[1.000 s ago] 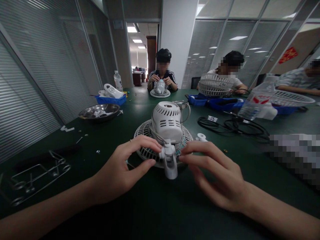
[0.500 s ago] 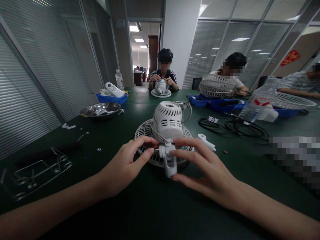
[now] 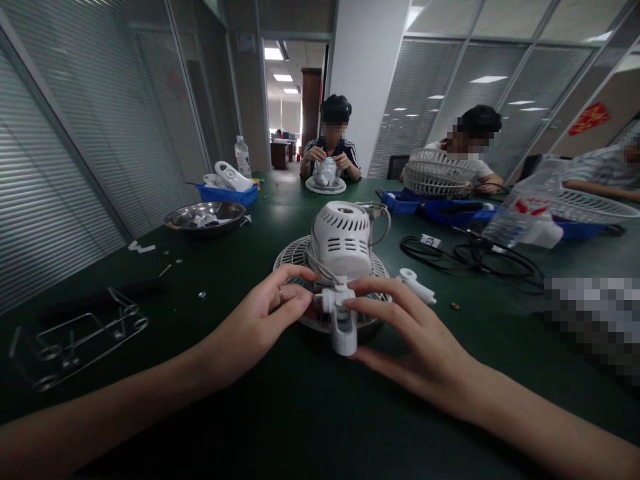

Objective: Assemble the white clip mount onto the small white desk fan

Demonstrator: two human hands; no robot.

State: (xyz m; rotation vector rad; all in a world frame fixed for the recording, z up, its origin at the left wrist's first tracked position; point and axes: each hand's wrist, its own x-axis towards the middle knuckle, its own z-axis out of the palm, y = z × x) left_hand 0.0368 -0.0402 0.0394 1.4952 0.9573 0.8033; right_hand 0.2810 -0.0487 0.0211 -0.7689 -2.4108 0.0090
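Observation:
A small white fan lies face down on the dark green table: its motor housing [image 3: 343,239] rises from the round grille [image 3: 300,252]. A white neck bracket [image 3: 343,319] juts from the housing toward me. My left hand [image 3: 260,320] pinches the bracket's left side with thumb and forefinger. My right hand [image 3: 407,337] grips the bracket from the right, fingertips on its top and thumb beneath it. A thin cord loops round the housing.
A loose white plastic part [image 3: 417,285] lies right of the fan, near black cables [image 3: 475,257]. A metal bowl [image 3: 205,217], blue trays [image 3: 227,193], a wire frame [image 3: 75,337] and a water bottle [image 3: 520,207] stand about. Three other people sit at the far side.
Both hands have closed in on the white bracket: fingers that lay spread on either side now pinch it. The view has shifted slightly.

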